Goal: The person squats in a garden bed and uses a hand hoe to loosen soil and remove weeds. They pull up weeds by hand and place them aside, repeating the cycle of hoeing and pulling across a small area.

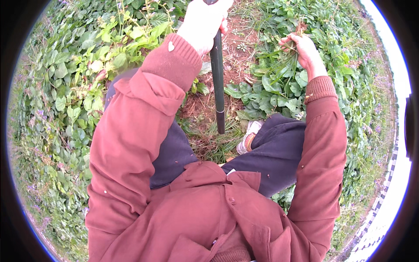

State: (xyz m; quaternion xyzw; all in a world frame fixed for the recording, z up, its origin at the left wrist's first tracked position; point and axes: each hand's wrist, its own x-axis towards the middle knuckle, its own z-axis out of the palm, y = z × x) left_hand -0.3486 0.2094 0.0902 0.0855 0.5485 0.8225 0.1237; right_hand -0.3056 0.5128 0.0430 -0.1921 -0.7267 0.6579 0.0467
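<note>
My left hand (203, 27), at the top of the view and washed out by light, is closed around a dark tool handle (217, 78). The handle points down towards me, its end cap above the ground between my legs. Whatever working head the tool has is out of view. In my right hand (305, 52) is a small bunch of uprooted grass (285, 67). Its brown roots (300, 28) stick up past the fingers, and the green blades hang down over leafy plants.
Broad-leaved low plants (62, 108) grow densely on the left and more leafy plants (271, 88) on the right. Between them runs a strip of reddish soil (237, 49) with dry stalks. Loose grass (212, 144) lies near my white shoe (247, 137).
</note>
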